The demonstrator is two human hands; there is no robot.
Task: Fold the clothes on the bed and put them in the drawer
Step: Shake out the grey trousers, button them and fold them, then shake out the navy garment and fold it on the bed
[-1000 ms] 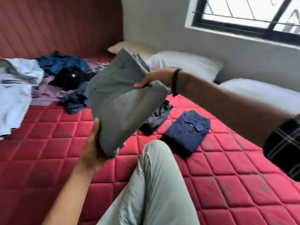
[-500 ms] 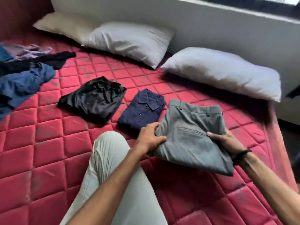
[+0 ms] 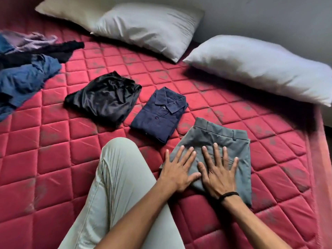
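Folded grey trousers point(image 3: 226, 139) lie flat on the red quilted mattress point(image 3: 53, 144), right of centre. My left hand point(image 3: 177, 169) and my right hand point(image 3: 218, 174) rest palm-down on their near half, fingers spread, holding nothing. To the left of the trousers lies a folded navy shirt point(image 3: 158, 114), collar up. Further left sits a folded shiny black garment point(image 3: 104, 99). A heap of unfolded clothes point(image 3: 25, 72), blue, black and mauve, covers the far left of the bed.
Three pillows line the head of the bed: a beige pillow point(image 3: 71, 9), a white pillow point(image 3: 149, 26) and another white pillow point(image 3: 265, 65) on the right. My knee in pale trousers point(image 3: 118, 177) is raised in the foreground. The mattress edge runs down the right side.
The grey trousers went from held up in the air to lying on the mattress beside the navy shirt. Both hands let go of their edges and now press flat on top.
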